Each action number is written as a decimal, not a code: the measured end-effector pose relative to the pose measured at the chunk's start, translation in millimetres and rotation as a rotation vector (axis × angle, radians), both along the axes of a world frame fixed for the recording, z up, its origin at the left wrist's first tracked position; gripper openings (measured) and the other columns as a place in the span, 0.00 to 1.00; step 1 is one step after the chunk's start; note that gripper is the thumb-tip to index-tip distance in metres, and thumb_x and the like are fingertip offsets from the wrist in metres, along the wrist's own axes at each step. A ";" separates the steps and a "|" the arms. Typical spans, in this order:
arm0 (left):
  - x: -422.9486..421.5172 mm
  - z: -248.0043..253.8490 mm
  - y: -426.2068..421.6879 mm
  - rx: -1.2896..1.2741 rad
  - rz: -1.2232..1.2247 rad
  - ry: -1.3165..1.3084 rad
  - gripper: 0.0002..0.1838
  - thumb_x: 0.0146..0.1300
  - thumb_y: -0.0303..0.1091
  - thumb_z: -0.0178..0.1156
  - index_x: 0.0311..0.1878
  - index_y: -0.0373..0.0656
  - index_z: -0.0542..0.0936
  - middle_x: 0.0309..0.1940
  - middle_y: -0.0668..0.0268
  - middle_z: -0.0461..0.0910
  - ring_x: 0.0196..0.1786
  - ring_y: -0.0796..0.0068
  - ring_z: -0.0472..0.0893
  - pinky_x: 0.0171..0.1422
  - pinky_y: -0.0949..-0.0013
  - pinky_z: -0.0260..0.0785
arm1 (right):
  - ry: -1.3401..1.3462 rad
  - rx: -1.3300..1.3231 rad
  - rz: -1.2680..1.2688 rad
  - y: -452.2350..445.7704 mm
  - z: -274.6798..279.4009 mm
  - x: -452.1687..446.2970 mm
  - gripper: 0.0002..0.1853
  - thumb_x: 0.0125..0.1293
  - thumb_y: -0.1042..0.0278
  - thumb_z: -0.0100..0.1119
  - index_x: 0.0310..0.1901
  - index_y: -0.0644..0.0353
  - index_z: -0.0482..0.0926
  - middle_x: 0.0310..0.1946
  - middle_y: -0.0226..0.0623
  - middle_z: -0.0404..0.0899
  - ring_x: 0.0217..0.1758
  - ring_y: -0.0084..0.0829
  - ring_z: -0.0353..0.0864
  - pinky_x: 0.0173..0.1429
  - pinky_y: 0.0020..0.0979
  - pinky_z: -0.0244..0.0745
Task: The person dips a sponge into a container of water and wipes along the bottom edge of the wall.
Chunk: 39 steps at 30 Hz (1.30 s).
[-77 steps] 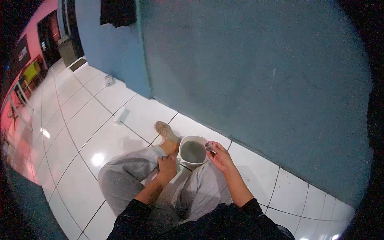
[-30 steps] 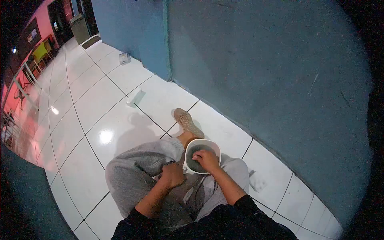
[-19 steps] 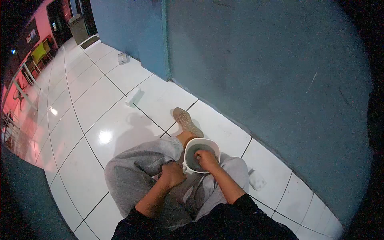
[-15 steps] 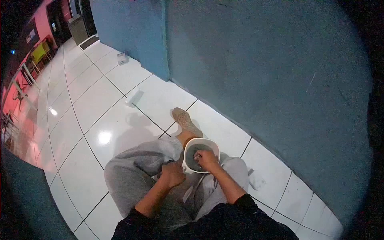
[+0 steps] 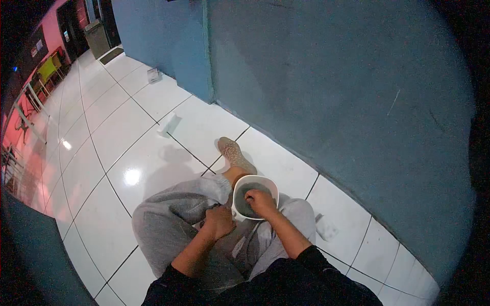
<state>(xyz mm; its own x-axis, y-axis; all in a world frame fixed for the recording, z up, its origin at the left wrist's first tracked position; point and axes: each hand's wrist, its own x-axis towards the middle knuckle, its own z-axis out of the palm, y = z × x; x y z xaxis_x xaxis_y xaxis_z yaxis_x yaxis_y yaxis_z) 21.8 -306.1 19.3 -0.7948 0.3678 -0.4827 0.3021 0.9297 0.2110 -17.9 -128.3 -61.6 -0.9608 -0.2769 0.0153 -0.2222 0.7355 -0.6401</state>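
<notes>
Now, at left, the left hand (image 5: 219, 222) is curled against the near left side of the white pot (image 5: 253, 178); whether it grips the pot cannot be told. The pot sits between the bent legs (image 5: 171, 206). The right hand (image 5: 263, 202), earlier at the rim with a small object, now dips inside, fingers bunched, hold hidden, so the work has moved into the grey contents (image 5: 248, 187).

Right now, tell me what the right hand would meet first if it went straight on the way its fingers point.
The right hand would likely meet the grey contents of the white container first; depth is unclear, so it may be touching them.
</notes>
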 end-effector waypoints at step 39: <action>-0.5 -1.6 -2.6 0.080 0.006 0.027 0.42 0.50 0.42 0.56 0.63 0.32 0.51 0.46 0.50 0.76 0.47 0.51 0.77 0.48 0.52 0.69 | -0.101 0.205 0.029 -8.0 8.0 7.4 0.14 0.57 0.63 0.47 0.38 0.66 0.72 0.35 0.55 0.76 0.40 0.54 0.75 0.45 0.49 0.69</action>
